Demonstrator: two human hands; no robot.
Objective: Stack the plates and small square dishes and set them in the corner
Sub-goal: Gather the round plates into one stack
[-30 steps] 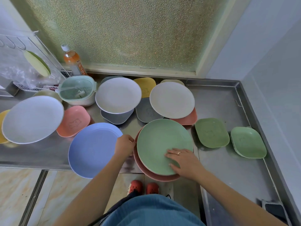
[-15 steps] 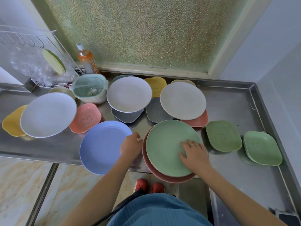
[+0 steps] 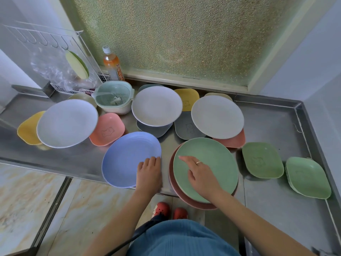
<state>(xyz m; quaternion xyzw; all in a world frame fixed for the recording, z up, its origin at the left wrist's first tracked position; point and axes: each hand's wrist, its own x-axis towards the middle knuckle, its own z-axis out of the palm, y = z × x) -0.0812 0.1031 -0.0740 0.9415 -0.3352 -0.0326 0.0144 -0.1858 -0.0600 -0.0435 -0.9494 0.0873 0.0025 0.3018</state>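
My left hand grips the right rim of a blue plate that overhangs the counter's front edge. My right hand hovers open, fingers spread, over a green plate stacked on a dark pink plate. Three white plates rest tilted on small square dishes. Square dishes in view: pink, yellow, grey, another yellow, and two green ones at the right.
The steel counter has a raised rim and a corner at the back right by the wall. A green colander bowl, an orange bottle and a wire rack stand at the back left. My red shoes show below.
My right hand has lifted off the green plate and swung left, fingers spread. My left hand still holds the blue plate's rim. The camera has shifted left.
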